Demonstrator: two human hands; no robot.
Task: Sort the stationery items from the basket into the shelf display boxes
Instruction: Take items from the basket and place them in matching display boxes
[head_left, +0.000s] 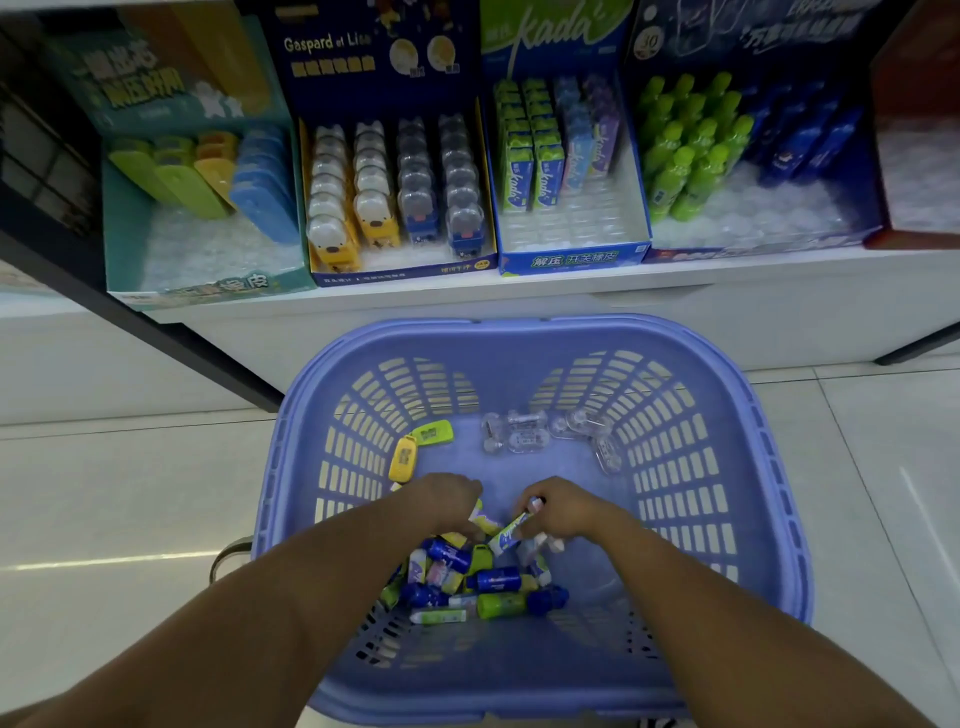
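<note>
Both hands are down inside the blue basket (727, 519) on the floor. My right hand (558, 506) pinches a slim green-and-white eraser pack (511, 535) above the heap. My left hand (447, 501) is curled over small packs at the heap's top and grips a pale yellow-white one (480, 519). Below the hands lies a heap of blue and green bottle-shaped items (498, 592) and flat packs. A yellow eraser (402, 457) and a green eraser (431, 432) lie at the basket's far left. Clear plastic items (524, 434) lie at its far right.
On the white shelf (519, 296) stand several display boxes: a teal box (197, 270) with flat erasers, a navy box (405, 273) with animal-shaped items, a blue "kada" box (571, 257) with slim packs, and a box of green and blue bottles (727, 156). Pale floor tiles surround the basket.
</note>
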